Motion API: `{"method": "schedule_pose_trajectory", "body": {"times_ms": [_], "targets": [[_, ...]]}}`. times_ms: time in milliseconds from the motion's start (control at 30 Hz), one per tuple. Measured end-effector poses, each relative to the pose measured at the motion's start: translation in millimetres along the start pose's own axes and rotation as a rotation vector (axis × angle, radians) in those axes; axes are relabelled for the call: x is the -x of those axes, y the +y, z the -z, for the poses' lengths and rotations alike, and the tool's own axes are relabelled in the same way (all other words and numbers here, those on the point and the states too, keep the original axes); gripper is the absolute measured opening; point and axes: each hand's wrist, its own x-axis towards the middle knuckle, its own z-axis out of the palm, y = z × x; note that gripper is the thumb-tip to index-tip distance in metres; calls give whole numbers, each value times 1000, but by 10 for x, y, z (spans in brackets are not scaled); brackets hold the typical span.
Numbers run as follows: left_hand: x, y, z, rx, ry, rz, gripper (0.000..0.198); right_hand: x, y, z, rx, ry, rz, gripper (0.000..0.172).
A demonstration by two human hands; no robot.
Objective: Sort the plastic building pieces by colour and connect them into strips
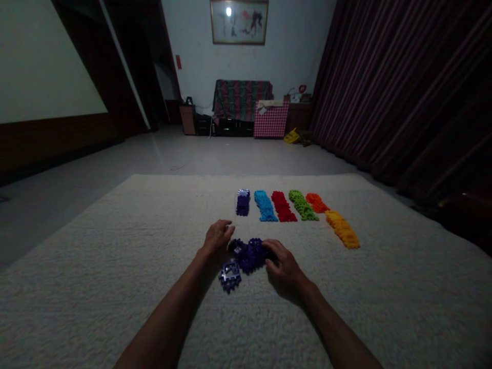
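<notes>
A loose pile of dark purple plastic building pieces (pixel 251 254) with toothed edges lies on the pale mat between my hands. One square purple piece (pixel 230 274) with an opening in its middle sits at the pile's near left. My right hand (pixel 284 264) grips a purple piece at the right edge of the pile, its fingers and thumb curled round it. Just left of the pile, my left hand (pixel 219 236) holds nothing, its fingers apart and pointing right.
Beyond the hands stand rows of similar pieces: purple (pixel 243 203), blue (pixel 265 206), red (pixel 284 206), green (pixel 303 205), orange (pixel 317 203) and yellow (pixel 342 229). The mat (pixel 115 236) covers the tiled floor (pixel 215 156). A dark curtain (pixel 403 87) hangs at the right.
</notes>
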Motion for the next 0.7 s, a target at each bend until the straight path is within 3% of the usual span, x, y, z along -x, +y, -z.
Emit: {"method": "schedule_pose_trajectory", "body": {"times_ms": [233, 500, 700], "targets": [[-104, -286, -220, 94, 132, 67, 27, -31, 89, -13, 38, 21, -21, 41], [-134, -326, -243, 190, 164, 132, 27, 6, 218, 57, 150, 90, -52, 46], [-161, -328, -251, 193, 164, 160, 28, -87, 112, 50, 194, 17, -23, 57]]}}
